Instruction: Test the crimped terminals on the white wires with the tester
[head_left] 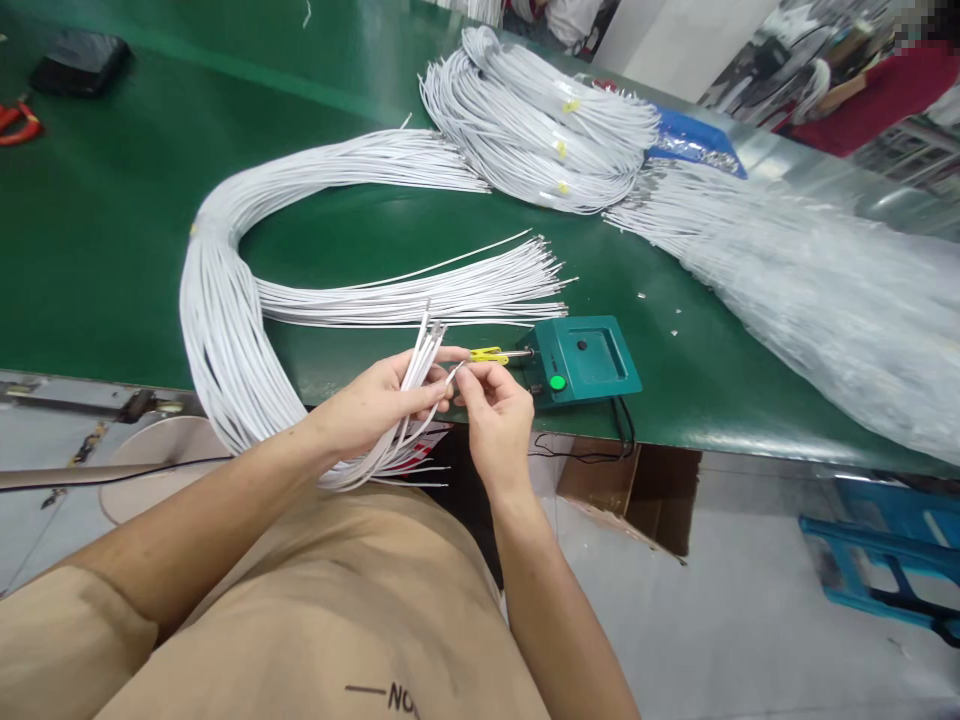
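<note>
My left hand (379, 398) is closed round a small bunch of white wires (417, 372), their stripped ends pointing up and away from me. My right hand (495, 410) pinches the end of one wire (454, 374) from that bunch between thumb and fingers. Just beyond my hands sits a small teal box (581, 360) with a green button and a yellow-handled clip (487, 354) sticking out of its left side. A large looped bundle of white wires (225, 330) lies on the green table (97, 230) and hangs over its near edge.
More tied coils of white wire (540, 130) lie at the back, and a clear plastic bag of wires (825, 290) fills the right side. A black object (79, 62) and red pliers (15, 122) lie far left. An open cardboard box (637, 490) and blue stool (885, 560) stand on the floor. Another person (877, 95) in red is at the far right.
</note>
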